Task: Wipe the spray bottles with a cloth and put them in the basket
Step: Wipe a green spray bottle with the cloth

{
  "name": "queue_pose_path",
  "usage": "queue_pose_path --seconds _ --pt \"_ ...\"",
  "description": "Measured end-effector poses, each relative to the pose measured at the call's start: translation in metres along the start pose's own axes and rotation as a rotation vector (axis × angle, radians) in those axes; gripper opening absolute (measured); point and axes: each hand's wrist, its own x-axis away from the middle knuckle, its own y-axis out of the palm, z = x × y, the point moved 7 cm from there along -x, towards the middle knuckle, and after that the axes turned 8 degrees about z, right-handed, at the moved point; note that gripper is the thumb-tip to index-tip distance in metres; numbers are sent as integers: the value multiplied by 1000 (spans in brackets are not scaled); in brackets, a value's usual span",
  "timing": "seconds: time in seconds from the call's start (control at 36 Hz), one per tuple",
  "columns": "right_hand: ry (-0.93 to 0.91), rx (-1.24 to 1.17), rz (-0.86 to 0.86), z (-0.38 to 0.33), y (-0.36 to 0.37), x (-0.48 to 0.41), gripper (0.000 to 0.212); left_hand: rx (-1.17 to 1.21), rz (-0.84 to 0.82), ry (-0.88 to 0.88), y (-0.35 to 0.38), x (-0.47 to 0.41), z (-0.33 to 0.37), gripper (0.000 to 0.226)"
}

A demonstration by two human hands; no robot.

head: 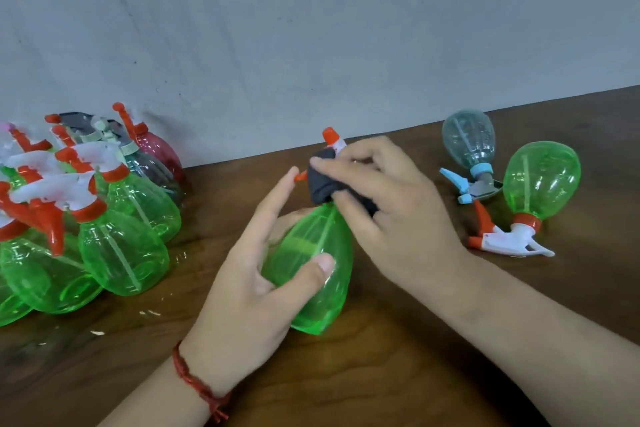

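My left hand (256, 274) grips the body of a green spray bottle (311, 274) with an orange nozzle, held tilted over the middle of the table. My right hand (388, 204) presses a dark grey cloth (325, 184) around the bottle's spray head. Two other bottles lie on their sides at the right: a pale blue bottle (469, 142) and a green bottle (542, 177) with a white and orange trigger. No basket is in view.
A pile of several green spray bottles (121, 243) with orange and white heads, plus a red one (161, 149), lies at the left against the grey wall (311, 28). The brown wooden table (381, 374) runs under everything.
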Motion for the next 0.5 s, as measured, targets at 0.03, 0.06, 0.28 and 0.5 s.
queue_pose_path --seconds 0.03,0.06,0.28,0.5 --pt "-14 5 -9 0 0 -2 40 -43 8 18 -1 0 1 86" --pt "1 13 12 2 -4 -5 40 -93 11 39 -2 -1 2 87" --pt "79 -140 -137 -8 3 -1 37 -532 35 200 -14 -3 11 92" --pt "99 -180 -103 -5 3 1 40 -485 36 167 -12 -4 7 94"
